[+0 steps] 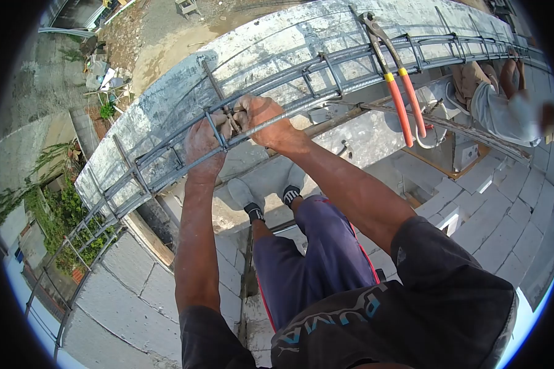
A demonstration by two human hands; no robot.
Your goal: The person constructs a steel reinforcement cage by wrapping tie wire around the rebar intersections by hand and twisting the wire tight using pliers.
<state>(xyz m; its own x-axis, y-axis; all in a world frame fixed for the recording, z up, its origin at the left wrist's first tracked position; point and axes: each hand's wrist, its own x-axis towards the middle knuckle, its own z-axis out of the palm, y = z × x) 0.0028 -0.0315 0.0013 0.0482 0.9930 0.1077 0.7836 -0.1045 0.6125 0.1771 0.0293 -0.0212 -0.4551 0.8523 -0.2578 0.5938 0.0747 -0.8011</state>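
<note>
A long rebar cage (326,64) with square stirrups runs along a pale concrete ledge in front of me. My left hand (205,142) is closed at one stirrup (218,131), its fingertips pressed in among the bars. Close beside it, my right hand (263,119) is closed too, its bent fingers against the upper bars. Whatever lies between the fingers is too small to make out. To the right, end cutters (395,80) with red and yellow handles hang over the cage, jaws up, out of both hands' reach of contact.
An upright rebar (213,80) sticks up just beyond my hands. My feet stand on a narrow concrete surface (228,216). Another person (505,111) is at the far right by the cage. Block walls (120,289) lie below, and the ground drops away at left.
</note>
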